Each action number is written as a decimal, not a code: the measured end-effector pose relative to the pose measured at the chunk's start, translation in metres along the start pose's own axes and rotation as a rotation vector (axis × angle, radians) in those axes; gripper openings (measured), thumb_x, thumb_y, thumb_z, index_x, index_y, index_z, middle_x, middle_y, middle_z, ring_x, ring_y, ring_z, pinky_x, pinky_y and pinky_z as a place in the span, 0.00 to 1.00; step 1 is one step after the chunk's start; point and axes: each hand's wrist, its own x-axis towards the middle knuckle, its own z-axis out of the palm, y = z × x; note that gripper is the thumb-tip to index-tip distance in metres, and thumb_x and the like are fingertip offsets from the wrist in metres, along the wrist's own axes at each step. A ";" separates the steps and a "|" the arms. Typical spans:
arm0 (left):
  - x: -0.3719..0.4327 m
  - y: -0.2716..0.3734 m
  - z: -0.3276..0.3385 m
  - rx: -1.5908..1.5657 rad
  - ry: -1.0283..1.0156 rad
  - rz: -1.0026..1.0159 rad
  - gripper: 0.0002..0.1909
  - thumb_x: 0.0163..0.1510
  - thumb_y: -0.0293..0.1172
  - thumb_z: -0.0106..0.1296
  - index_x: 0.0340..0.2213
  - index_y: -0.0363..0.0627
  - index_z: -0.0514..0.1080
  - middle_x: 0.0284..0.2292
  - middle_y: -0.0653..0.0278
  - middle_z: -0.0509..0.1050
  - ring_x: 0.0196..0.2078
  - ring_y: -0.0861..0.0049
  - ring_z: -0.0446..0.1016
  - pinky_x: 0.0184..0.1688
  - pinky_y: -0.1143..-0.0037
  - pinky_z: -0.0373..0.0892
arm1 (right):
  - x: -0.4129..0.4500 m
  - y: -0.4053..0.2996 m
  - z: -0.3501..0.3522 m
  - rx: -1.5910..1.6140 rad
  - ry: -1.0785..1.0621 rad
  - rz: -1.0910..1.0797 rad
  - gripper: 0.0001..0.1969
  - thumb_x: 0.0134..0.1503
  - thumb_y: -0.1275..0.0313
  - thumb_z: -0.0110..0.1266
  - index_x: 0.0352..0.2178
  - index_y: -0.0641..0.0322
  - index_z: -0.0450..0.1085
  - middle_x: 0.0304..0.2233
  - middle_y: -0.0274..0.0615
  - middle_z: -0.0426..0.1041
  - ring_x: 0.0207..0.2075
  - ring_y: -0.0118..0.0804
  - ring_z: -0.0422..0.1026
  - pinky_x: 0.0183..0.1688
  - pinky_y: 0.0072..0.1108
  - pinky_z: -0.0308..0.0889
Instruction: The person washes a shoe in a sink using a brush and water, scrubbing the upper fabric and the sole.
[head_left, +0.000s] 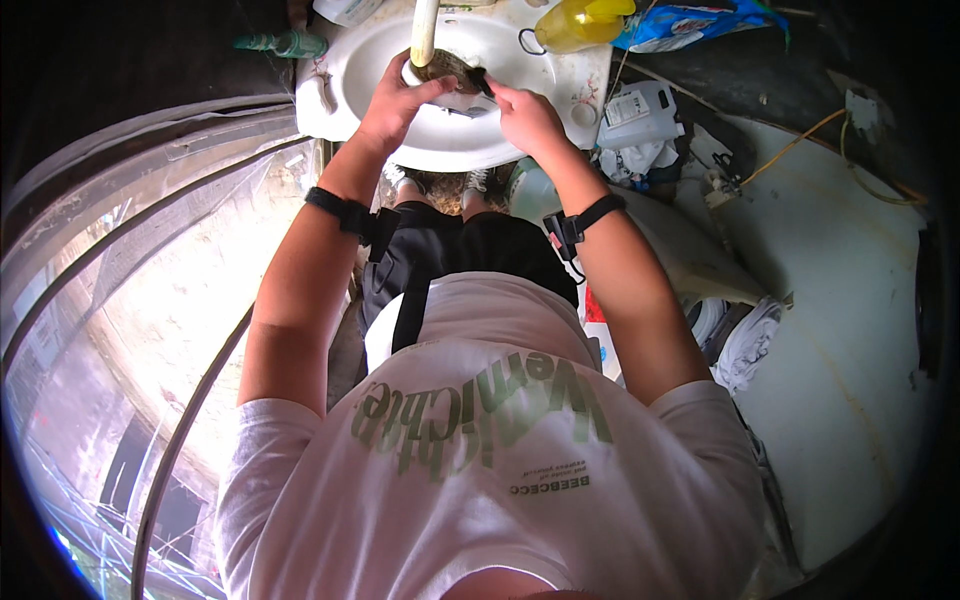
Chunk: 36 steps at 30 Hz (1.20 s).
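Observation:
Over the white washbasin (457, 146), my left hand (397, 101) grips a dark brownish object (451, 69) with a pale edge, its thumb across the near side. What the object is cannot be made out. A white pipe (424, 30) comes down from the top and ends right at it. In my right hand (529, 116) is a small black tool (480, 79), probably a brush, pinched by thumb and forefinger. Its dark end meets the right side of the object. My fingers hide part of both things.
A green bottle (289, 45) lies left of the basin. A yellow plastic bottle (581, 28) and a blue plastic bag (694, 28) lie at upper right. Below them stands a translucent jug (637, 116). A large pale panel (840, 315) fills the right side; a window (195, 247) is at left.

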 end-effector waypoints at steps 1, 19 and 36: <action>0.001 0.004 0.005 -0.002 -0.005 0.003 0.46 0.51 0.24 0.69 0.65 0.30 0.54 0.49 0.49 0.76 0.52 0.64 0.77 0.60 0.66 0.69 | 0.001 0.001 -0.003 -0.085 -0.042 0.082 0.24 0.65 0.71 0.48 0.61 0.39 0.71 0.39 0.51 0.80 0.36 0.53 0.78 0.42 0.32 0.72; -0.013 0.028 -0.005 0.060 0.097 -0.397 0.36 0.55 0.25 0.66 0.63 0.42 0.63 0.53 0.53 0.74 0.51 0.53 0.79 0.46 0.55 0.83 | 0.003 -0.007 0.025 -0.059 0.216 -0.210 0.24 0.67 0.70 0.49 0.63 0.35 0.69 0.40 0.52 0.78 0.44 0.55 0.78 0.47 0.36 0.73; -0.041 -0.006 -0.042 0.167 -0.038 -0.188 0.35 0.52 0.22 0.69 0.61 0.50 0.71 0.48 0.60 0.79 0.47 0.68 0.80 0.47 0.70 0.79 | 0.025 0.029 0.036 -0.136 0.110 -0.268 0.31 0.61 0.73 0.47 0.65 0.28 0.66 0.40 0.52 0.79 0.42 0.54 0.78 0.46 0.38 0.72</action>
